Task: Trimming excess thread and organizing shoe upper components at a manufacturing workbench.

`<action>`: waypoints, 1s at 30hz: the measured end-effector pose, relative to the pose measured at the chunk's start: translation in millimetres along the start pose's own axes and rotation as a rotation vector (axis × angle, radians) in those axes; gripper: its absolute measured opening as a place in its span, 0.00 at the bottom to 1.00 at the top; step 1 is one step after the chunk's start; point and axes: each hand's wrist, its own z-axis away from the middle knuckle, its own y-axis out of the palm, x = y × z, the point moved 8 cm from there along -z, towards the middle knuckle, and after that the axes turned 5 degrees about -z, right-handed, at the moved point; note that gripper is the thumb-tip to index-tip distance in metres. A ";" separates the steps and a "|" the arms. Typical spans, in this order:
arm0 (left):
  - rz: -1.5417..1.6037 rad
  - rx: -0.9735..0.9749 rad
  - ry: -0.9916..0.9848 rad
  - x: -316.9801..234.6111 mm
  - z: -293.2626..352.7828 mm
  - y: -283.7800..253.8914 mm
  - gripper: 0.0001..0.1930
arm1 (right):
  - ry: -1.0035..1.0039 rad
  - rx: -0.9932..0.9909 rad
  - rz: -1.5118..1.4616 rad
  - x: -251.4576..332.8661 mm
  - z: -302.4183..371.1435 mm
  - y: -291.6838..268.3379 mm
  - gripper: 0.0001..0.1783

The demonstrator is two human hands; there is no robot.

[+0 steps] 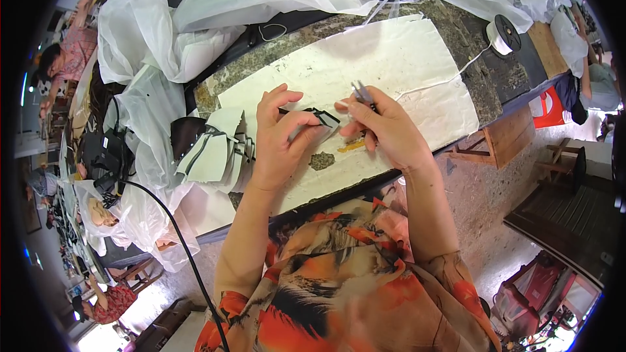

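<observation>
My left hand (277, 140) is closed in a pinch on a small black strap piece (326, 117), which sticks out past the fingertips toward the right. Close by on the right, my right hand (394, 130) is closed around a pair of small metal thread snips (362, 94), blades pointing up and away from me. White cord (440, 83) runs from a spool (503, 36) to my right hand; its end is hidden by the fingers. Both hands are above a white sheet (404, 52) on the worktable.
Left of my left hand lies a stack of white pieces with black edging (212, 156). Clear plastic bags (143, 32) cover the table's far and left sides. A dark patch (321, 161) marks the sheet near me. A wooden stool (502, 137) stands at the right; other people sit at left.
</observation>
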 end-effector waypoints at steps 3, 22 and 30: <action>0.006 -0.005 0.095 -8.3 -0.4 -0.5 0.12 | 0.136 0.141 0.003 -11.2 -2.4 12.1 0.15; 0.175 0.043 0.051 -7.3 13.7 -21.5 0.11 | 0.152 0.193 -0.231 -8.5 -10.6 21.6 0.11; 0.596 -0.153 0.041 -27.0 16.6 -77.4 0.12 | 0.064 0.006 -0.051 -2.8 -20.3 -10.0 0.11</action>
